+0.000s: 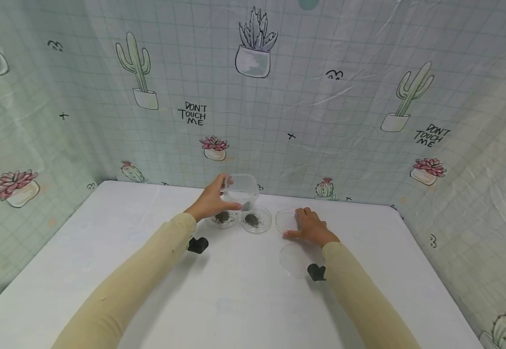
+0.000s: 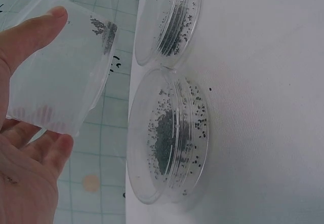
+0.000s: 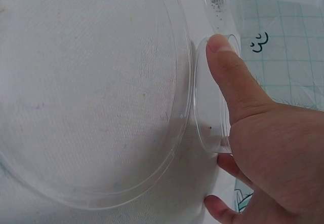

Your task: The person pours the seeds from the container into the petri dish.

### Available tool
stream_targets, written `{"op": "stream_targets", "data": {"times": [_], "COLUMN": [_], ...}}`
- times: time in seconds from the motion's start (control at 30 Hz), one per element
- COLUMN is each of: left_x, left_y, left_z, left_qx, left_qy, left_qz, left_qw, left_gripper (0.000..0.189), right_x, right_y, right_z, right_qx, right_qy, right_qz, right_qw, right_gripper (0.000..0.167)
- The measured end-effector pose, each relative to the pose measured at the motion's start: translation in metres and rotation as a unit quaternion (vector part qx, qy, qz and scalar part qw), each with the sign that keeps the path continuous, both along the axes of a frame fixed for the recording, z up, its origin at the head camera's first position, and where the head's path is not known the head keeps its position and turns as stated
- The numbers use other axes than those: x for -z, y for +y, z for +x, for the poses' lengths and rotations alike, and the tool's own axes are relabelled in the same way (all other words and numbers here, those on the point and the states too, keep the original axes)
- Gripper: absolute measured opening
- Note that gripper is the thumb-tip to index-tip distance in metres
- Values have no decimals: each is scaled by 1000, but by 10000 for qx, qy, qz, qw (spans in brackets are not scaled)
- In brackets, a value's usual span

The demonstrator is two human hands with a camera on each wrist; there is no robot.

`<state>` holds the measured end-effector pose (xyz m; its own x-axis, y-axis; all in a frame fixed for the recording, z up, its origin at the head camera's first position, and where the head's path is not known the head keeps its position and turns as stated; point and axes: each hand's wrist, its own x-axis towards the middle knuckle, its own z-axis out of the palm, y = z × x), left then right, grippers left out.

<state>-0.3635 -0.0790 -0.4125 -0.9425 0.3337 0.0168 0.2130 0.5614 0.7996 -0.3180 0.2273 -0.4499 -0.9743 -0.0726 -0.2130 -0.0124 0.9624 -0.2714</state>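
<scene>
My left hand (image 1: 211,199) grips a clear plastic container (image 1: 241,188), tilted above the petri dishes. Dark small grains cling in one corner of the container (image 2: 61,67) in the left wrist view. Below it stand two clear petri dishes, the left dish (image 2: 139,183) and the middle dish (image 1: 261,228), each with a heap of dark grains (image 1: 251,220) and scattered ones around it. My right hand (image 1: 311,228) holds a third petri dish (image 1: 282,223) at its rim between thumb and fingers. One dark speck shows in that dish (image 3: 210,107).
Nearer to me, a clear round dish or lid (image 1: 294,261) lies on the white table (image 1: 235,300). A loose grain (image 2: 210,89) sits beside the left dish. Patterned sheeting (image 1: 253,111) rises behind the table's back edge and at both sides.
</scene>
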Motion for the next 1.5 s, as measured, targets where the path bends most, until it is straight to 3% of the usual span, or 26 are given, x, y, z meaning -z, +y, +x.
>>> {"op": "stream_targets", "data": {"times": [0.53,1.5], "left_x": [-2,-5], "left_y": [9,16], "left_z": [0,-2], "left_qx": [117,122], "left_qy": [96,136], "left_qz": [124,115], "left_qw": [9998,9998], "left_gripper": [106,102], "right_x": [0,-2], "right_y": [-1,3], "right_z": [1,-5], "right_qx": [45,-84], "right_qy": [-1,-5], "right_qz": [-21,-45], "right_qw": [10000,10000], "right_gripper": [94,94]}}
